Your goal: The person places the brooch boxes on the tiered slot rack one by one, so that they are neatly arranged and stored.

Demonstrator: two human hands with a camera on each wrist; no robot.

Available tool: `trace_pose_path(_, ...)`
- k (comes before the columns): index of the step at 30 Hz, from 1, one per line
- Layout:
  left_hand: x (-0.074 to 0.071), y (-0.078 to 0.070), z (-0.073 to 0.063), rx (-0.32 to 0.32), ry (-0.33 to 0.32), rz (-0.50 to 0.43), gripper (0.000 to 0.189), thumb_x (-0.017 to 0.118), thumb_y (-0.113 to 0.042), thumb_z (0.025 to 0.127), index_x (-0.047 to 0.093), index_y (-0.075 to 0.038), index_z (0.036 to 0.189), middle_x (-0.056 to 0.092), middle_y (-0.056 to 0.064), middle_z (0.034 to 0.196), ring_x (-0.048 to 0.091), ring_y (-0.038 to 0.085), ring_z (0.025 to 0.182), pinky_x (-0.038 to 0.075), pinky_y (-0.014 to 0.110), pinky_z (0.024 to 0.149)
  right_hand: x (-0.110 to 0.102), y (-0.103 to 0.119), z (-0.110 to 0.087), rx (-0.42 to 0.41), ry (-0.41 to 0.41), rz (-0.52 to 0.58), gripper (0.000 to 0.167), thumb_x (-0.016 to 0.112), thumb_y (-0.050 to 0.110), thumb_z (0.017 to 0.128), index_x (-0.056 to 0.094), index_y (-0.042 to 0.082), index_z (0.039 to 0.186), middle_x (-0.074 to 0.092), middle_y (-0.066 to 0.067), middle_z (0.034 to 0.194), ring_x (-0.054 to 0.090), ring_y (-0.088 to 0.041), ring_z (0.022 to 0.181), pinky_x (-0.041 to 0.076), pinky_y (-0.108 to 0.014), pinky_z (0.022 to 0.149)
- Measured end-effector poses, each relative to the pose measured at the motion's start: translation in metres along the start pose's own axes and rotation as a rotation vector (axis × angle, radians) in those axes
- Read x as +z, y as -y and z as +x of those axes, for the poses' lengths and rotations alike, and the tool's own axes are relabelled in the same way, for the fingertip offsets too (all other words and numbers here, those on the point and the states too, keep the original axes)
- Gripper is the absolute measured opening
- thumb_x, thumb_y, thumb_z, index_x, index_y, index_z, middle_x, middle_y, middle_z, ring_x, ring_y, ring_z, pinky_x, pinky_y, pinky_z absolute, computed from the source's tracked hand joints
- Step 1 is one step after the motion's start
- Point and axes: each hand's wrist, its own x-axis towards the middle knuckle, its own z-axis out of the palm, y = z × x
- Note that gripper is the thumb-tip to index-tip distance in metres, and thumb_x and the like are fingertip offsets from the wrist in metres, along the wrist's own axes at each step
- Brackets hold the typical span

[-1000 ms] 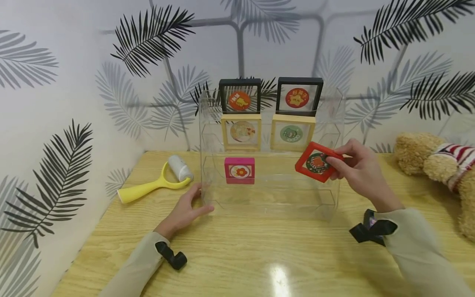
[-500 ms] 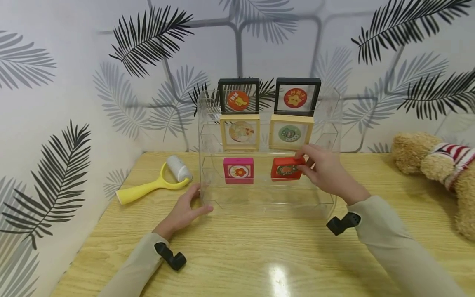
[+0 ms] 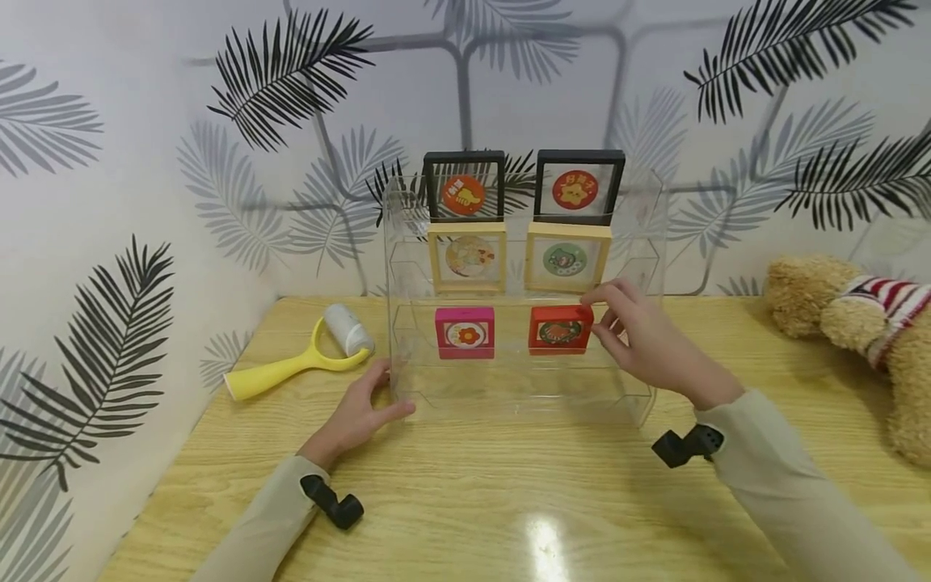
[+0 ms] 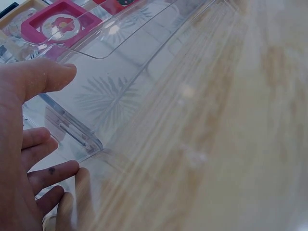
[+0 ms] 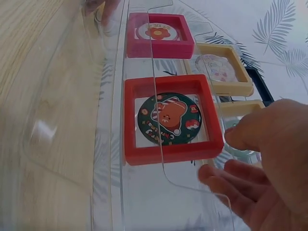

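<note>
A clear stepped acrylic display stand (image 3: pixel 538 392) stands on the table. On its lowest tier sit a red square frame (image 3: pixel 561 330), holding a dark green round badge (image 5: pixel 169 119), and a pink frame (image 3: pixel 465 332) with a flower badge. My right hand (image 3: pixel 640 335) is at the red frame's right side, thumb and fingers apart, holding nothing; the thumb tip lies very close to the frame's corner, and I cannot tell if it touches. My left hand (image 3: pixel 356 412) rests at the stand's lower left side, fingers spread and loosely bent, thumb extended along the front.
Two pale yellow frames (image 3: pixel 467 259) fill the middle tier. Two black frames (image 3: pixel 464 186) stand on top. A yellow-handled lint roller (image 3: pixel 287 372) lies left of the stand, and a teddy bear (image 3: pixel 861 323) lies to the right. A leaf-patterned wall (image 3: pixel 240 202) rises behind.
My right hand has carried the red frame left onto the lowest tier, where it now stands level. Its fingers have since drawn slightly away. The left hand has stayed in place.
</note>
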Motion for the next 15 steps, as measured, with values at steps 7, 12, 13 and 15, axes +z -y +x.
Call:
trace_pose_path(7, 0.003, -0.001, 0.001, -0.020, 0.004, 0.002, 0.066, 0.070, -0.020, 0.087, 0.038, -0.005, 0.143, 0.048, 0.020, 0.141, 0.046, 0.038, 0.130, 0.033, 0.056, 0.108, -0.012, -0.001, -0.032, -0.016, -0.198, -0.079, 0.033, 0.068, -0.016, 0.074, 0.060, -0.001, 0.102, 0.056, -0.010, 0.090, 0.056, -0.014, 0.071, 0.047, -0.022, 0.066)
trace_pose_path(12, 0.007, -0.002, -0.001, -0.019, 0.022, -0.005, 0.067, 0.071, -0.020, 0.086, 0.038, -0.004, 0.142, 0.048, 0.019, 0.142, 0.045, 0.038, 0.131, 0.032, 0.055, 0.109, -0.018, -0.005, -0.078, 0.030, -0.174, -0.111, 0.032, 0.070, -0.016, 0.072, 0.063, 0.002, 0.097, 0.058, -0.006, 0.087, 0.053, -0.009, 0.069, 0.043, -0.014, 0.065)
trace_pose_path(13, 0.008, -0.003, -0.001, -0.015, 0.027, -0.007, 0.067, 0.071, -0.020, 0.086, 0.038, -0.004, 0.142, 0.048, 0.019, 0.142, 0.045, 0.038, 0.131, 0.032, 0.055, 0.109, -0.019, -0.006, -0.088, 0.046, -0.164, -0.103, 0.030, 0.070, -0.015, 0.073, 0.063, 0.003, 0.096, 0.059, -0.004, 0.086, 0.052, -0.007, 0.068, 0.042, -0.013, 0.064)
trace_pose_path(15, 0.009, -0.004, 0.000, -0.004, 0.028, -0.005, 0.066, 0.071, -0.021, 0.086, 0.039, -0.004, 0.141, 0.049, 0.019, 0.140, 0.046, 0.037, 0.130, 0.033, 0.055, 0.109, -0.022, -0.012, -0.103, 0.069, -0.156, -0.087, 0.027, 0.068, -0.015, 0.076, 0.064, 0.003, 0.095, 0.059, -0.002, 0.085, 0.052, -0.003, 0.068, 0.042, -0.011, 0.061)
